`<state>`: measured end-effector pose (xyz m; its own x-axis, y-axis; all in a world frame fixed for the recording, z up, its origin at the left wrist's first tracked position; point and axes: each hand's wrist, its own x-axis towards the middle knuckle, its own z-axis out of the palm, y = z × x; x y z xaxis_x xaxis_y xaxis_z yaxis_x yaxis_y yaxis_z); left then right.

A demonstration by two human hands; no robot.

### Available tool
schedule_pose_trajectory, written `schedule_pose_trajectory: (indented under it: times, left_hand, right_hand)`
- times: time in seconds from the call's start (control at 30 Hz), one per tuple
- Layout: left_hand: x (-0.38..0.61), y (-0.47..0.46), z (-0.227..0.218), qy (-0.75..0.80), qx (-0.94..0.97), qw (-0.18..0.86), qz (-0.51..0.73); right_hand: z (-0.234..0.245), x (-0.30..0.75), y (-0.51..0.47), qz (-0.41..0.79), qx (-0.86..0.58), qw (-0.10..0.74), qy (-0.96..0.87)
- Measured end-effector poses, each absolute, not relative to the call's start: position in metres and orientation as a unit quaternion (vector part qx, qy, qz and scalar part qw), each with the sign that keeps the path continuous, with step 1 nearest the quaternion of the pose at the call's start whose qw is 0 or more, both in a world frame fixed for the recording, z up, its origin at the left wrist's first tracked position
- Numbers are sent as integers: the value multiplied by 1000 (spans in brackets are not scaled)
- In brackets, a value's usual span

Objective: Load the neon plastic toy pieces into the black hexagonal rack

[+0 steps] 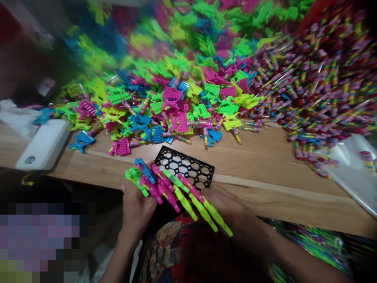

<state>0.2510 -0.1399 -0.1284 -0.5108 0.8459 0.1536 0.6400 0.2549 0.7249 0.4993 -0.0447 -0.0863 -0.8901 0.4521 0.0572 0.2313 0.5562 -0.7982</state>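
1. Hands first: our left hand (138, 208) looks closed round the left end of a bunch of bright plastic pieces (169, 197), though most of its fingers are hidden behind them

2. Our right hand (228, 201) sits at the right end of the bunch, blurred and partly covered by yellow pieces, so we cannot tell whether it grips them or only steadies them

3. The bunch is between our hands, by the near edge of the wooden surface (250, 157), on our side of a black grid (180, 163) lying there; whether a holder sits beneath the pieces, we cannot tell

4. We judge each piece light, stiff and rather slick; thin parts could snap under a hard squeeze, so we would take hold by the broad middle, or press the whole bunch lightly from its two outer ends

5. The pieces lie side by side, nearly parallel, long axes slanting from far left to near right, narrow ends pointing towards us and rightward; the grid's long axis runs left to right, its right end slightly closer to us

6. Past the grid we see a mixed heap (176, 98) of similar pieces, with a pile of small tubes (321, 86) to its right
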Motion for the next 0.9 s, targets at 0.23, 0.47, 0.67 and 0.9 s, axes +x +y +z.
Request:
schedule_pose_trajectory:
  times: [0.23,0.47,0.67,0.9]
  left_hand:
    - [250,-140,-137,770,485,109,400]
    - [243,-142,-146,763,498,109,397]
    - [237,-146,-159,761,510,109,386]
    - [240,-146,-157,769,502,109,380]
  right_hand:
    - [-61,498,-22,451,-174,45,-874]
    - [-58,472,51,295,-262,171,-903]
    - [-80,442,83,126,-398,163,-894]
    - [-95,485,79,209,-475,208,-829]
